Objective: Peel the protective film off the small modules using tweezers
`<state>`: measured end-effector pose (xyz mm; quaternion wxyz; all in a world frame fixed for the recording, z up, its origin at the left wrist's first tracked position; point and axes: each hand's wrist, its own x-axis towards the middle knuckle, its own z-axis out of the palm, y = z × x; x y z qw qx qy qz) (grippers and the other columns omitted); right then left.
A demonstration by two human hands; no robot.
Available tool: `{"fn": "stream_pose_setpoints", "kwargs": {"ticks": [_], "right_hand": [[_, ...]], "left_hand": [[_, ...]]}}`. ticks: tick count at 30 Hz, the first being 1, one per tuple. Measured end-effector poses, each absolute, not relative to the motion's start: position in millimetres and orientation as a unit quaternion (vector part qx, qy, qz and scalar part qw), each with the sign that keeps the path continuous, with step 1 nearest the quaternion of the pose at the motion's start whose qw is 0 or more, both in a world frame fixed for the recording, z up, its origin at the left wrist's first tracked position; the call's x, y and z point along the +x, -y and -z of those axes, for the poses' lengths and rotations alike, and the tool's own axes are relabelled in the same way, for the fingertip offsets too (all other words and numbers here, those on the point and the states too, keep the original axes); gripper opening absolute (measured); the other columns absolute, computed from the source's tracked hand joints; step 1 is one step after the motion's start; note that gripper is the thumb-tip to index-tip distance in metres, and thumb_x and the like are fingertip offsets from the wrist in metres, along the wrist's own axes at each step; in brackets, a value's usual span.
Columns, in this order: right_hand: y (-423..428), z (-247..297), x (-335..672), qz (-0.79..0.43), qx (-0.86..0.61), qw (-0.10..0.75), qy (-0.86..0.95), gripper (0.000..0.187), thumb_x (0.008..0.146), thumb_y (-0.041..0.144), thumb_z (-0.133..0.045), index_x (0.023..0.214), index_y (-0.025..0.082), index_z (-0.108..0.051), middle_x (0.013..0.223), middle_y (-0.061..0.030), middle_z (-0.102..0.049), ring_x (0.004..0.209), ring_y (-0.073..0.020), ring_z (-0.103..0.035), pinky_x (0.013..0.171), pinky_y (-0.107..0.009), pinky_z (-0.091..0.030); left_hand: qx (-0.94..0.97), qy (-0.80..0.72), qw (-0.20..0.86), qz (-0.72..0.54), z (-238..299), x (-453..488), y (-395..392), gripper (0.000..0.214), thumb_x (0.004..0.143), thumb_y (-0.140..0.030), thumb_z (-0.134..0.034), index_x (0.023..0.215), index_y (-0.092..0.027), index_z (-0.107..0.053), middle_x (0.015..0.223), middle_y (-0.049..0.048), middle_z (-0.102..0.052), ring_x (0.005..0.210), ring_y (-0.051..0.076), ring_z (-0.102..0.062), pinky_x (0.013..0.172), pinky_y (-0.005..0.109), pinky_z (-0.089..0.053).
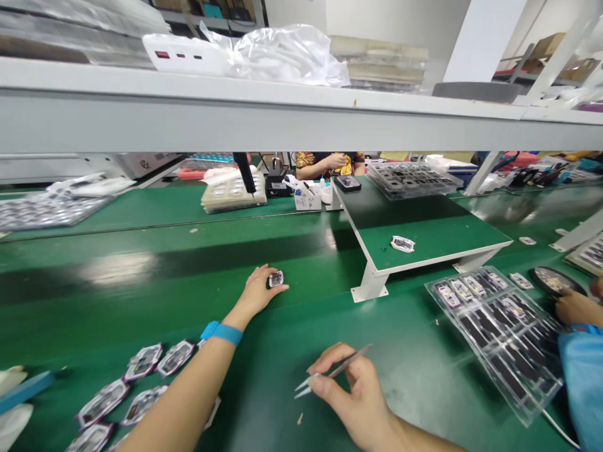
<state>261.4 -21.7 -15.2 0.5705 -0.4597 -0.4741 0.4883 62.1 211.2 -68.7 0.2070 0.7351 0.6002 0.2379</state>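
Observation:
Stretched forward over the green bench, my left hand [258, 290] grips a small electronic part in a pale frame [276, 279] between thumb and fingers. A blue band [222, 332] circles that wrist. Lower down, my right hand [353, 395] is closed round metal tweezers [336, 370], whose tips point left and stand slightly apart with nothing between them. Several similar framed parts [144, 361] lie at the lower left, some partly hidden by my left forearm.
A low green-topped stand [424, 226] bears another framed part [402, 244]. To its right, a clear tray [499, 339] holds several parts, beside a co-worker's hand [577, 307]. A white shelf [282, 119] spans overhead. Across the bench sits another person [330, 164].

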Motion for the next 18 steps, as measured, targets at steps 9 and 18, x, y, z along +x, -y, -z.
{"fn": "stream_pose_setpoints", "kwargs": {"ticks": [9, 18], "right_hand": [[21, 15, 263, -0.489, -0.461, 0.566, 0.477, 0.01, 0.076, 0.028, -0.072, 0.079, 0.019, -0.068, 0.081, -0.0051, -0.073, 0.079, -0.0217, -0.067, 0.076, -0.032, -0.05], [18, 20, 267, -0.471, -0.454, 0.591, 0.471, 0.005, 0.081, 0.026, -0.073, 0.081, 0.023, -0.069, 0.083, -0.0011, -0.073, 0.081, -0.0167, -0.068, 0.076, -0.026, -0.051]], "left_hand": [[0.663, -0.584, 0.338, -0.325, 38, 75, -155, 0.048, 0.059, -0.048, -0.075, 0.091, -0.022, -0.051, 0.08, 0.0033, -0.067, 0.081, 0.028, -0.067, 0.076, 0.041, -0.053], [0.582, -0.438, 0.579, -0.367, 24, 86, -43, 0.044, 0.067, -0.023, -0.075, 0.103, -0.021, -0.049, 0.077, -0.005, -0.053, 0.069, 0.013, -0.053, 0.062, 0.022, -0.045]]}}
